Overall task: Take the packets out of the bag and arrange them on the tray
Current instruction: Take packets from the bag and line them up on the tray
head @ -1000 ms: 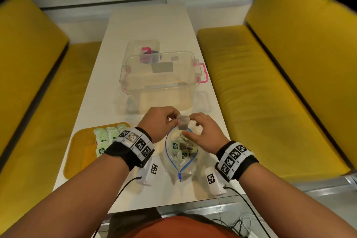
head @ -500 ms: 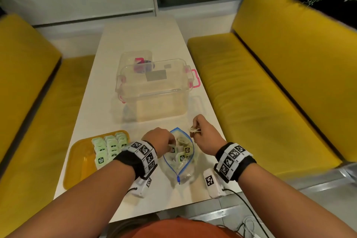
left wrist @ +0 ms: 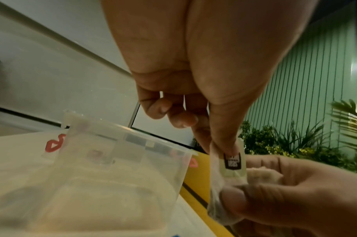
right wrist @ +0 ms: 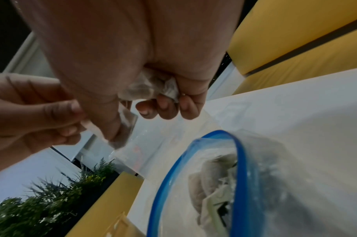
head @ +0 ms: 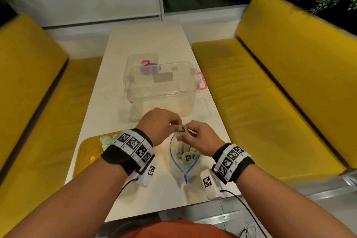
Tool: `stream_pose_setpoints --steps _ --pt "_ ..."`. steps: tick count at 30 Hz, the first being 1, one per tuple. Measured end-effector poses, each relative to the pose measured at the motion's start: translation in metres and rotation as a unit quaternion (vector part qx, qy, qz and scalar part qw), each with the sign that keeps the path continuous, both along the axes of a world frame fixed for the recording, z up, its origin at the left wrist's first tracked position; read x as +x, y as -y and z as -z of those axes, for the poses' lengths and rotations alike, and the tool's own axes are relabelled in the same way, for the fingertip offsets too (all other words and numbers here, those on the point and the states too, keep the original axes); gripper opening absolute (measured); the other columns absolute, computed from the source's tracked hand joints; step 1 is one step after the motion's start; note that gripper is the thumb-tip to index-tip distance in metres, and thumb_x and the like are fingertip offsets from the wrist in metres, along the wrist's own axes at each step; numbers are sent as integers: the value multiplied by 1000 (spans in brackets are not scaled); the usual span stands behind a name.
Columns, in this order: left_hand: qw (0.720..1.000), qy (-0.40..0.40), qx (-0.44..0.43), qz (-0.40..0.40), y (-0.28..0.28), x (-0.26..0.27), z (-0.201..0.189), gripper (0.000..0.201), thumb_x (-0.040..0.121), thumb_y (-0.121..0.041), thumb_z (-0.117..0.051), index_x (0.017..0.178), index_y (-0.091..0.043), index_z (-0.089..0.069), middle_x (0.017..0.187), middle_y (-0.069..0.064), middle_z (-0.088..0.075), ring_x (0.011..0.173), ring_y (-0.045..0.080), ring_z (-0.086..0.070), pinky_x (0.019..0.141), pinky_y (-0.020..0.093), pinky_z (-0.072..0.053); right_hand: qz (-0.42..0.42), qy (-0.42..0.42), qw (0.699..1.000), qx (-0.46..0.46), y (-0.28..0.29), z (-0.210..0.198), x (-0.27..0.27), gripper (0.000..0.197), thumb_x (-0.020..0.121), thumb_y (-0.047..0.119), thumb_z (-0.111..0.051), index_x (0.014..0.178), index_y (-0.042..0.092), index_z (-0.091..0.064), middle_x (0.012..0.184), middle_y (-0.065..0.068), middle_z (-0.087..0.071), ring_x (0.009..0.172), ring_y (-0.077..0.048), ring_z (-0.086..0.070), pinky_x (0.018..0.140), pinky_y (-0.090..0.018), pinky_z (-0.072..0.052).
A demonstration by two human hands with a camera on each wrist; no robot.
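Observation:
A clear zip bag [head: 183,162] with a blue rim [right wrist: 239,160] lies open on the white table near me, several green-labelled packets inside. Just above its mouth, both hands hold one small packet [head: 182,131]. My left hand [head: 176,124] pinches its top [left wrist: 232,160] between thumb and finger. My right hand [head: 190,132] pinches its clear lower edge, with a crumpled clear wrapper [right wrist: 151,86] tucked in the palm. The yellow tray [head: 87,154] sits left of the bag, with several packets [head: 105,140] on its far part, partly hidden by my left wrist.
A clear plastic box [head: 162,91] with pink latches stands just beyond my hands, a smaller clear tub [head: 143,60] behind it. Yellow benches [head: 270,92] flank the narrow table. The table's near edge [head: 173,212] runs close below the bag.
My left hand has come up out of the bag with a packet. My right hand has moved in from the bag's right side to meet it above the mouth.

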State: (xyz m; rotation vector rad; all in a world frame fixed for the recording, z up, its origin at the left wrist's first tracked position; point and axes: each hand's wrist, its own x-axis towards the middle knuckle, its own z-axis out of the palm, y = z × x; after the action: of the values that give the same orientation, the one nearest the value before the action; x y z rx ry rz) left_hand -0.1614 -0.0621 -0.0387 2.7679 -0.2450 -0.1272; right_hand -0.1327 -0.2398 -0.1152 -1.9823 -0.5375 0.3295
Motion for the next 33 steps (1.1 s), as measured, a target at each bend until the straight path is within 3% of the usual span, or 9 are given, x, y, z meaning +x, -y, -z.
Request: stream_pose_setpoints --steps 5,9,13,16,18,23,26,29,33 --pt "999 21 18 -18 -12 -5 -16 13 90 -39 -60 94 -33 -70 87 -10 -70 85 13 -60 76 34 -48 0 21 1000 10 -13 -9 2 22 82 27 -77 70 35 -61 74 6 -59 66 -7 -50 63 -25 -40" --pt "999 12 23 -37 -27 -13 -23 13 91 -33 -60 98 -32 -71 91 -9 -72 82 12 -59 79 34 -49 -6 20 1000 22 -28 -10 4 7 81 18 -74 81 20 -67 73 0 -63 65 -10 -53 62 -28 -42" --pt "996 35 28 -72 -52 -24 -33 13 91 -31 -60 100 -31 -70 92 -12 -70 77 9 -54 75 28 -45 0 1 999 37 -49 -9 5 10 81 23 -64 89 18 -63 68 -6 -58 62 -14 -49 61 -32 -42" --pt "991 53 27 -119 -84 -35 -38 12 89 -29 -64 98 -30 -71 91 -12 -69 76 8 -53 70 24 -40 12 -68 996 49 -65 -9 8 17 80 26 -48 79 12 -57 61 11 -48 58 -11 -41 59 -29 -34" --pt "987 48 46 -148 -108 -43 -38 11 88 -28 -64 97 -31 -70 89 -12 -70 75 7 -54 67 23 -39 2 -124 991 53 -76 -7 12 20 81 25 -39 70 15 -53 60 8 -44 56 -15 -35 57 -31 -30" --pt "973 -55 144 -170 -153 -65 -25 11 90 -28 -61 97 -32 -68 96 -10 -69 87 11 -60 73 27 -50 -27 -133 989 52 -101 -2 14 29 97 12 -34 73 11 -50 65 4 -40 58 -10 -31 58 -16 -31" --pt "960 -145 182 -156 -168 -73 -8 12 89 -25 -61 96 -30 -69 97 -11 -69 89 11 -62 75 27 -52 -50 -124 990 51 -113 -4 10 23 76 29 -34 73 15 -51 65 7 -41 57 -6 -33 60 -18 -30" --pt "945 -220 202 -130 -173 -76 14 13 86 -20 -62 90 -30 -71 87 -15 -65 81 8 -60 67 22 -48 -78 -104 991 46 -120 -3 11 39 56 45 -32 72 16 -53 64 6 -42 59 -10 -33 61 -27 -28" --pt "933 -266 213 -114 -173 -67 40 15 84 -17 -66 91 -27 -74 95 -11 -68 85 10 -61 65 22 -44 -48 -122 991 29 -129 1 12 26 69 26 -32 73 11 -52 63 7 -44 59 -8 -37 60 -23 -30"
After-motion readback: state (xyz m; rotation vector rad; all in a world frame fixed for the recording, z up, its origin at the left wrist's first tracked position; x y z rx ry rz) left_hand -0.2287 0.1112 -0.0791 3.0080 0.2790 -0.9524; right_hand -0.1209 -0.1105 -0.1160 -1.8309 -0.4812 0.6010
